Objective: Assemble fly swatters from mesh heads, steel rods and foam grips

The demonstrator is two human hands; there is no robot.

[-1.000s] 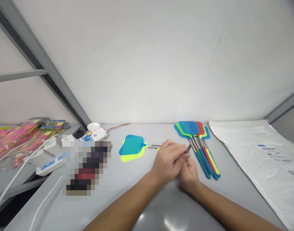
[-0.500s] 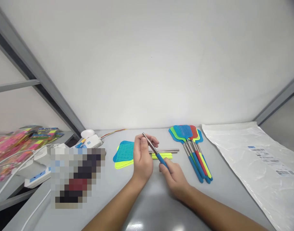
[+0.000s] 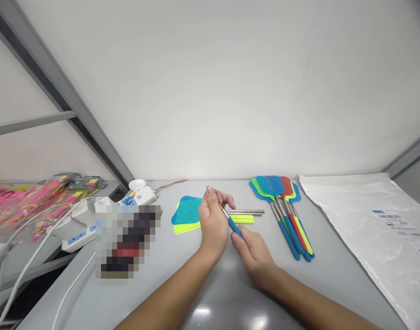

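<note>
I hold a metal rod with a blue handle point(image 3: 234, 228) slantwise in front of me, above the table. My left hand point(image 3: 215, 224) is closed around the metal part, its thumb near the top tip and covering most of the rod. The blue grip's lower end sits in my right hand point(image 3: 254, 252), which is closed on it. Behind my left hand lie a teal fly swatter head point(image 3: 187, 210) and yellow swatter heads point(image 3: 186, 228). Beyond my hands rest thin metal rods point(image 3: 249, 211) with yellow handles point(image 3: 244, 219). Several whole fly swatters point(image 3: 290, 229) lie fanned together to the right.
A large white plastic bag point(image 3: 347, 201) with a label covers the table's right side. At left are white power strips point(image 3: 144, 196), cables point(image 3: 27, 261), a blurred-out object point(image 3: 130, 243) and bright packets point(image 3: 65, 195). A white wall point(image 3: 230, 114) stands behind.
My left hand has slid along so that its thumb and fingers cover more of the metal rod. My right hand stays on the blue handle. The whole view has shifted slightly.
</note>
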